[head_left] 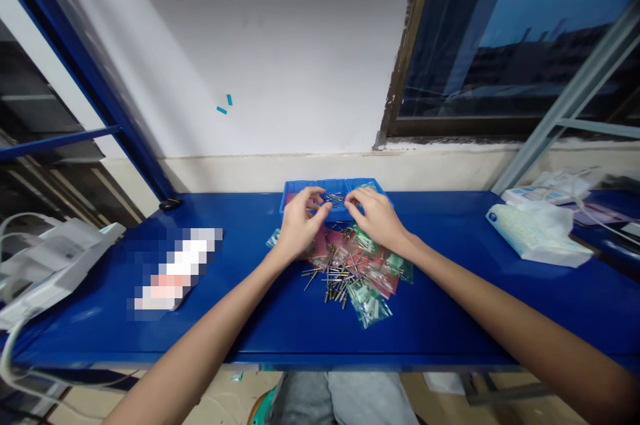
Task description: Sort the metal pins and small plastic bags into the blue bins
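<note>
Blue tray with metal pins inside

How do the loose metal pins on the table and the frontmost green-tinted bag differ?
The loose pins are slender and opaque; the bag is broad and see-through. The pins lie at many angles; the bag encloses whitish pieces. Both lie on the blue table.

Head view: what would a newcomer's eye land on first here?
Probably the cluttered heap of metal pins and pink and green packets in the middle of the blue table. Just beyond it, the left hand and right hand are at a blue bin. Off to the right, a pale tissue pack stands out.
</note>
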Motion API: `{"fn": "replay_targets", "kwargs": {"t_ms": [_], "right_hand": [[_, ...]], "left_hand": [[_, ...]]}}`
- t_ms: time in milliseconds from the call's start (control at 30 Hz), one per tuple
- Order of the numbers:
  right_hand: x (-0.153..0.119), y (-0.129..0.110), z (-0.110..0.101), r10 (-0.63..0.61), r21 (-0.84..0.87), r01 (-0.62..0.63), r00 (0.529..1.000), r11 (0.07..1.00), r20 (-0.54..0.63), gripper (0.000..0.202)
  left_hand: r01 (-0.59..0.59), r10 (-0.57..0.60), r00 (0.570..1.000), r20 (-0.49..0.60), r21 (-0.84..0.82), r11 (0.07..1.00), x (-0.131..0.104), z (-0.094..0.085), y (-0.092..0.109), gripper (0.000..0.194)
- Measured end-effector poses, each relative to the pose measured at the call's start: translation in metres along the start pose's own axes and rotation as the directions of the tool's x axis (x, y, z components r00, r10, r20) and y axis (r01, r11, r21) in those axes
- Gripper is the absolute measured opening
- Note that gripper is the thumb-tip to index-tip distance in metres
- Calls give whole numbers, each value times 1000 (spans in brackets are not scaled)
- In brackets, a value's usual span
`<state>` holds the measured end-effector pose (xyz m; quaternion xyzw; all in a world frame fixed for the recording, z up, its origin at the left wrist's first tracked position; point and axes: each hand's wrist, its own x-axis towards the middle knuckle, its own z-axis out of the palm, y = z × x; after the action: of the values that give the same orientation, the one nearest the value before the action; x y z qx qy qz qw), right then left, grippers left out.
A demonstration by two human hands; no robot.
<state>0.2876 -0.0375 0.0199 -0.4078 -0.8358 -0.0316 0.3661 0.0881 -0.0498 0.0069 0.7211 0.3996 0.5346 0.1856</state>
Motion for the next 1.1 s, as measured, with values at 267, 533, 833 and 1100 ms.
{"fn": "replay_targets", "kwargs": {"t_ms": [267, 533, 833, 1100], "right_hand": [[19, 22, -13, 1, -121, 9, 997, 993, 82, 21], [-20, 30, -26, 17, -109, 0, 989, 994, 148, 21], [-22, 28, -30, 30, -97, 1, 950, 995, 310, 17], [-26, 6, -26, -47, -31, 63, 928, 998, 369, 15]], "left_hand": [[-249, 211, 968, 134, 420, 873, 11, -31, -19, 19], [-333, 186, 924, 335, 462, 822, 11, -33, -13, 21], [-440, 195, 847, 494, 447, 779, 2, -18, -13, 24], [-279, -20, 796, 605, 397, 874, 18, -59, -20, 17]]}}
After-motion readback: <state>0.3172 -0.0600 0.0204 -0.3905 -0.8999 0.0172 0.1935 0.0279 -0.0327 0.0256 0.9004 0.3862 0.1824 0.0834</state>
